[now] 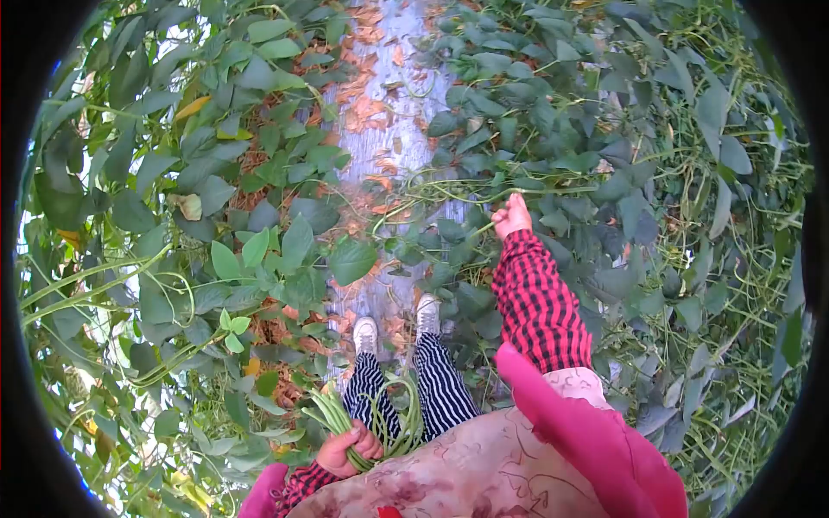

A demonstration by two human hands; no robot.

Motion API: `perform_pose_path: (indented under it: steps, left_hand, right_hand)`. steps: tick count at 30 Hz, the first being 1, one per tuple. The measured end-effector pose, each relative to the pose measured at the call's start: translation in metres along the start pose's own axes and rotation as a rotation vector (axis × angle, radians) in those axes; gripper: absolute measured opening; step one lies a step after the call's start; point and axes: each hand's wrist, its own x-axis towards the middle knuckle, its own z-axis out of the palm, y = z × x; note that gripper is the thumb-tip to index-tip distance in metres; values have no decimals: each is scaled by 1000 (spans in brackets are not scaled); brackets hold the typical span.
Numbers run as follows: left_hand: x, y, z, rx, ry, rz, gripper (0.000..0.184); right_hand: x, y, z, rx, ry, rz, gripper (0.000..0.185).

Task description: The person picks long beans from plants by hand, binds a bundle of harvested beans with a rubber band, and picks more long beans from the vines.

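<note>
Near the bottom, my left hand (pixel 349 449) is wrapped round a bunch of long green beans (pixel 331 413), whose thin ends loop to the right in front of my striped trousers. My right hand (pixel 513 216) is stretched forward at the right side of the path, its fingers closed at a green stem or bean (pixel 553 190) that runs sideways among the leaves. Which of the two it is cannot be made out. More thin green vines (pixel 432 183) cross the path just left of my right hand.
Dense leafy plants (pixel 285 250) line the left side, and more foliage (pixel 518 95) fills the right. A pale path (pixel 393 129) with dry brown leaves runs between them. My white shoes (pixel 365 333) stand on it. Long beans (pixel 95 276) hang at the far left.
</note>
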Motion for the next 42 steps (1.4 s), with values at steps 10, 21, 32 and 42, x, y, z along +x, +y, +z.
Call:
perform_pose_path:
  steps: [10,21,32,42]
  left_hand:
    - [16,5,9,8,-36,-41,17]
    - [25,7,15,7,-40,-19,11]
    - [35,8,18,15,-64,-33,13]
    - [63,33,63,221,4,148,10]
  right_hand:
    - [-84,-8,6,-108,-589,-60,22]
    - [-5,4,-1,52,98,-114,72]
    - [-49,12,-11,-54,55,-158,23]
    - [-159,10,-44,-362,-259,-252,20]
